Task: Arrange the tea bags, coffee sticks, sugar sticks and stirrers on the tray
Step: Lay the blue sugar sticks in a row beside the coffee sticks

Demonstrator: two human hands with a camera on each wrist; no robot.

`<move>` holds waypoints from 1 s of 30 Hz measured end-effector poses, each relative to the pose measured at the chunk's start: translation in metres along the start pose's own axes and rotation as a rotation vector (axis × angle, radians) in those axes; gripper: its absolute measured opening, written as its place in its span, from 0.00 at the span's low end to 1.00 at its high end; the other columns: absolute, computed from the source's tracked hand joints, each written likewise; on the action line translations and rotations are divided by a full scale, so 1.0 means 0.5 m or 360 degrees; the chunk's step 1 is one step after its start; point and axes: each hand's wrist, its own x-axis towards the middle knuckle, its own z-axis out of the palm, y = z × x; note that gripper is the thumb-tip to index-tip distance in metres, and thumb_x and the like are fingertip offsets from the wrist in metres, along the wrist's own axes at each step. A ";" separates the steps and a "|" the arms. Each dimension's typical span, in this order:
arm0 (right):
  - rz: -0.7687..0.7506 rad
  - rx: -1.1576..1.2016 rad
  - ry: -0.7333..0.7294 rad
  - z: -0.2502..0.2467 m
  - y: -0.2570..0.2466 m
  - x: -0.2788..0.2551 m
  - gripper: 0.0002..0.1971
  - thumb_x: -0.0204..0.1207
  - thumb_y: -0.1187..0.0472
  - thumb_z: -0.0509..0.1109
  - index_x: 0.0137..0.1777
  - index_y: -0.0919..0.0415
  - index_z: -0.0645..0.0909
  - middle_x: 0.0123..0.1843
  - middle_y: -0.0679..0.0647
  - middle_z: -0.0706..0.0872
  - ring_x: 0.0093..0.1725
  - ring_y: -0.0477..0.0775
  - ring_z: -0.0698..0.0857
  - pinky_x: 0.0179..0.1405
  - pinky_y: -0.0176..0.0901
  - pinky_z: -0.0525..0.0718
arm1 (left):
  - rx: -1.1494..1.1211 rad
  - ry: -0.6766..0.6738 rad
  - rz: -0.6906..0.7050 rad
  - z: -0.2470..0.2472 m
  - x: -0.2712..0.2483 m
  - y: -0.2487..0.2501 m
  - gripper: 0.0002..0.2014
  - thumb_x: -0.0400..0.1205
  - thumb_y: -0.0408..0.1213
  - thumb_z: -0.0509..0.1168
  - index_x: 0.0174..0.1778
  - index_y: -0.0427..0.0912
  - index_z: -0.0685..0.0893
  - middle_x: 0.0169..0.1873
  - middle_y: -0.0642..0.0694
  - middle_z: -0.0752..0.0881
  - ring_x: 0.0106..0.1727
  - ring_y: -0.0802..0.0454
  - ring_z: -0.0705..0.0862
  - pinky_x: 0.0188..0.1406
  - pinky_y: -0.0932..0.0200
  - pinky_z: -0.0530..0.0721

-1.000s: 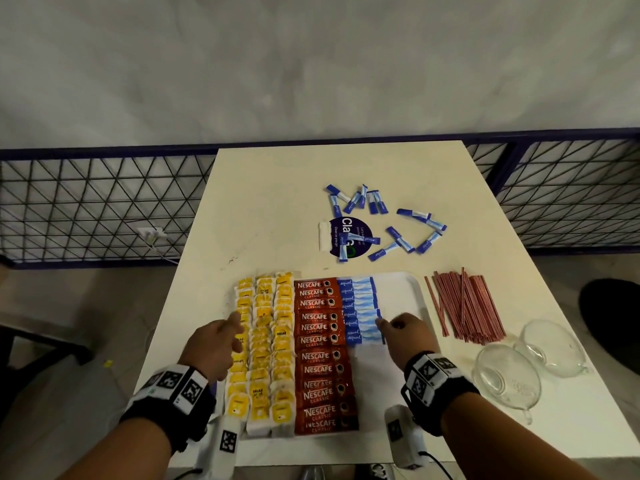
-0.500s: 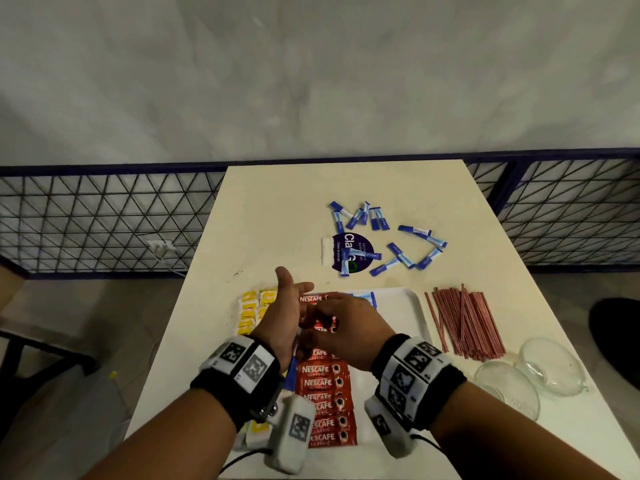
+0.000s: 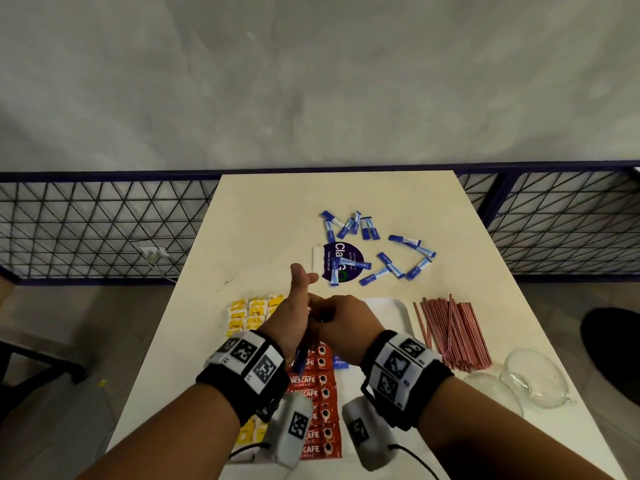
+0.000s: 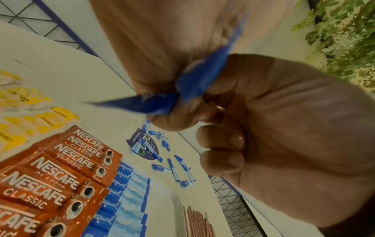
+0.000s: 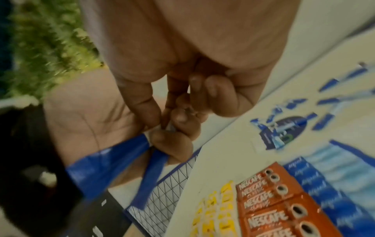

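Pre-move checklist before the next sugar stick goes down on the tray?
1. Sugar sticks in the hands: ok, left hand grips several.
2. Right hand pinching one stick: cannot tell, blurred.
3. Free tray space right of the sugar column: ok.
4. Coffee sticks and tea bags in rows: ok.
5. Loose sugar sticks off the tray: not ok.
6. Stirrers on tray: not ok, on table.

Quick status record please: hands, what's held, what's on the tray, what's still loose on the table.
left hand: grips blue sugar sticks
right hand: pinches the same sticks
tray: rows of tea bags, coffee sticks, sugar sticks
loose on table: scattered sugar sticks, stirrers
also: two glass bowls beside stirrers
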 end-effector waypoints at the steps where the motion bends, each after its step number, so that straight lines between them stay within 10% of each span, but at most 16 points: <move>1: 0.0030 0.0146 0.0014 -0.002 0.006 0.001 0.06 0.75 0.56 0.70 0.40 0.56 0.84 0.35 0.48 0.85 0.33 0.41 0.80 0.33 0.32 0.76 | -0.0032 0.0012 -0.0030 -0.001 0.002 -0.001 0.41 0.60 0.81 0.43 0.59 0.61 0.79 0.47 0.41 0.84 0.47 0.45 0.86 0.46 0.48 0.83; 6: 0.0083 0.1156 0.0292 -0.021 0.031 -0.006 0.04 0.76 0.63 0.72 0.43 0.65 0.84 0.24 0.42 0.80 0.18 0.37 0.72 0.19 0.30 0.69 | -0.0104 -0.0110 -0.0204 -0.037 -0.011 -0.019 0.28 0.81 0.64 0.53 0.48 0.40 0.82 0.30 0.44 0.83 0.24 0.51 0.73 0.22 0.64 0.66; 11: 0.0071 0.1298 0.0416 -0.028 0.054 -0.006 0.05 0.78 0.64 0.71 0.40 0.61 0.81 0.21 0.43 0.76 0.20 0.44 0.68 0.21 0.37 0.68 | 0.0014 -0.0112 0.0016 -0.036 -0.031 -0.021 0.06 0.83 0.29 0.62 0.41 0.34 0.80 0.30 0.40 0.83 0.18 0.56 0.67 0.17 0.67 0.64; 17: 0.0164 0.1321 0.0407 -0.033 0.073 -0.009 0.06 0.76 0.63 0.72 0.43 0.66 0.82 0.25 0.48 0.81 0.21 0.48 0.68 0.21 0.38 0.68 | 0.0803 0.0005 0.0363 -0.041 -0.016 -0.021 0.07 0.82 0.35 0.67 0.38 0.47 0.85 0.29 0.53 0.87 0.28 0.58 0.83 0.32 0.57 0.80; 30: 0.0391 0.0770 0.0302 0.004 0.166 -0.016 0.09 0.75 0.54 0.74 0.37 0.57 0.87 0.28 0.57 0.84 0.25 0.51 0.74 0.27 0.43 0.74 | 0.0977 0.0101 0.0292 -0.057 -0.003 -0.070 0.07 0.82 0.36 0.66 0.40 0.52 0.85 0.40 0.51 0.88 0.43 0.53 0.86 0.45 0.55 0.85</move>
